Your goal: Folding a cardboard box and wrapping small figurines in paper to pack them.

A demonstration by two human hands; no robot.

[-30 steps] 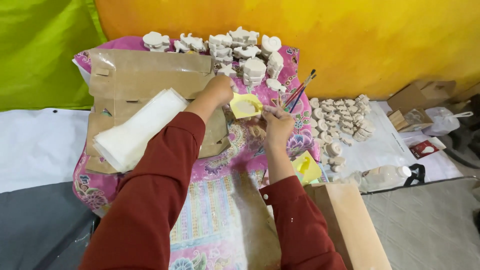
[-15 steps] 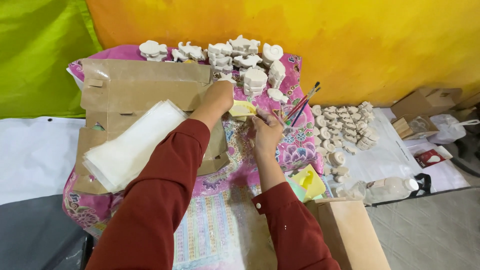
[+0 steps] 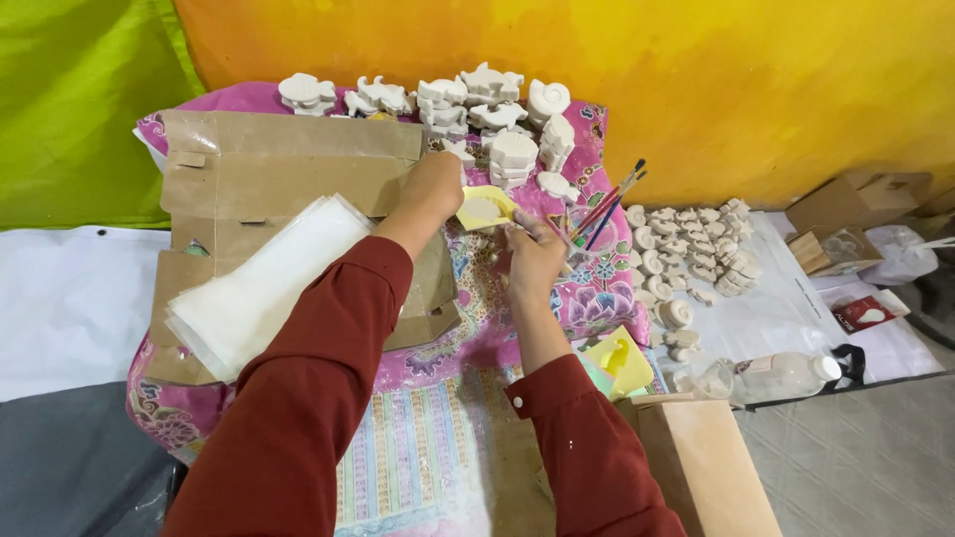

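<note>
My left hand [image 3: 435,186] reaches forward and grips the edge of a small yellow mould [image 3: 484,208] with a white plaster shape in it. My right hand [image 3: 534,257] is closed around a thin tool whose tip touches the mould, just in front of it. Both arms wear dark red sleeves. Behind the mould stand white plaster figurines [image 3: 468,109] in a row and small stacks on a pink floral cloth [image 3: 597,293].
Flattened cardboard [image 3: 269,169] and a stack of clear plastic sheets [image 3: 259,283] lie left. Paintbrushes [image 3: 607,204] stand right of my hands. Several small plaster pieces [image 3: 691,249] cover a white sheet at right, by a plastic bottle [image 3: 776,376], another yellow mould [image 3: 617,360] and cardboard boxes [image 3: 856,199].
The view shifted slightly. My left hand stayed on the yellow mould while my right hand drew a little nearer to it with the tool.
</note>
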